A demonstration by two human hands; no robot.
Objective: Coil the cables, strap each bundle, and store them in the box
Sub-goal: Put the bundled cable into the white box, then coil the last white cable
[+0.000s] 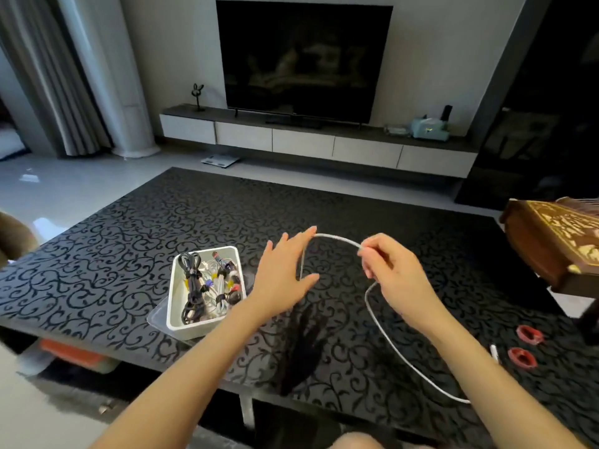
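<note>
Fingers of your left hand (282, 270) are straight and loosely spread, the palm turned down and away from you and the thumb stuck out to the right. The white cable (337, 238) hooks over the tips of the longest fingers, and one strand drops behind that hand and shows again in the gap between forefinger and thumb. From the fingertips the cable arcs right to your right hand (392, 270), which pinches it between thumb and forefinger with the other fingers curled in below. Below the right hand the cable swings out in a wide loop toward the lower right of the frame and lies on the dark patterned table (129, 238). The white box (171, 293) stands on the table just left of your left wrist, apart from the hand, and holds several strapped bundles, black and pale. A dark streaky patch sits on the table below the left hand; you cannot tell what it is. Two red rings (530, 334) lie near the right edge.
</note>
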